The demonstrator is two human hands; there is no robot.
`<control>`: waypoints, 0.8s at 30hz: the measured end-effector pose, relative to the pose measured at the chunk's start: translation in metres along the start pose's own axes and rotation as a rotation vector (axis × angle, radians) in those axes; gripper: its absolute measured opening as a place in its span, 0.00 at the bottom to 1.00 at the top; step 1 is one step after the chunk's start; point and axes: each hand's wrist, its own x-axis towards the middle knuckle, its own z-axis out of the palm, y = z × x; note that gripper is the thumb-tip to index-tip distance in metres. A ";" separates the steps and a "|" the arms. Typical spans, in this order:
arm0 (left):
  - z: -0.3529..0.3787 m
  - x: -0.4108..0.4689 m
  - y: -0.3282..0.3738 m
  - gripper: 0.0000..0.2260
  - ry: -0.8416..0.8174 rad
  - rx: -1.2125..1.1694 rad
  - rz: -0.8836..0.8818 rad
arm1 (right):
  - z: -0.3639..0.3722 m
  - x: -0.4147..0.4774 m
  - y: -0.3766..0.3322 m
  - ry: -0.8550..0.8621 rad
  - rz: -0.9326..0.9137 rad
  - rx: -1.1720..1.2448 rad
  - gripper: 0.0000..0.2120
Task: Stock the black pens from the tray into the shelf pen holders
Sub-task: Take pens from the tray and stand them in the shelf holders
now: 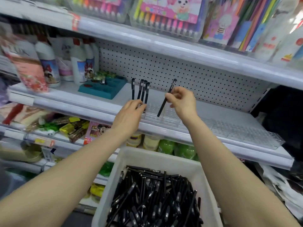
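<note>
While the right hand (182,102) pinched one pen (164,102), tip down at the clear holder (170,118), the left hand (129,115) gripped four pens (142,89), their lower ends hidden behind it. The tray (157,154) of pens below was cut off.

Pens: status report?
Right hand pinches one pen above the clear holder. Left hand at four standing pens. Tray full; nothing blocking.

Tray (164,155), near end off-frame
</note>
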 end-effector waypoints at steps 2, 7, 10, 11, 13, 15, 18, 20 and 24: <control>0.004 0.007 -0.008 0.30 -0.036 0.049 0.012 | 0.007 0.012 -0.006 0.047 -0.026 -0.019 0.05; 0.017 0.008 -0.021 0.32 -0.046 0.093 0.044 | 0.031 0.032 -0.010 0.121 -0.053 -0.085 0.10; 0.023 0.007 -0.024 0.32 -0.017 0.082 0.060 | 0.045 0.040 -0.005 0.123 -0.038 -0.102 0.09; 0.024 0.007 -0.025 0.32 -0.014 0.083 0.063 | 0.049 0.042 -0.003 0.122 -0.030 -0.104 0.09; 0.025 0.007 -0.025 0.32 -0.004 0.078 0.062 | 0.056 0.045 0.000 0.108 -0.028 -0.121 0.08; 0.026 0.006 -0.024 0.32 0.005 0.074 0.057 | 0.063 0.047 0.004 0.078 -0.021 -0.154 0.09; 0.026 0.007 -0.024 0.32 0.014 0.073 0.054 | 0.071 0.045 0.016 0.025 0.005 -0.239 0.10; 0.027 0.006 -0.024 0.32 0.013 0.068 0.053 | 0.076 0.040 0.027 0.007 0.018 -0.287 0.10; 0.030 0.006 -0.025 0.31 0.022 0.049 0.052 | 0.077 0.031 0.038 0.011 -0.009 -0.340 0.10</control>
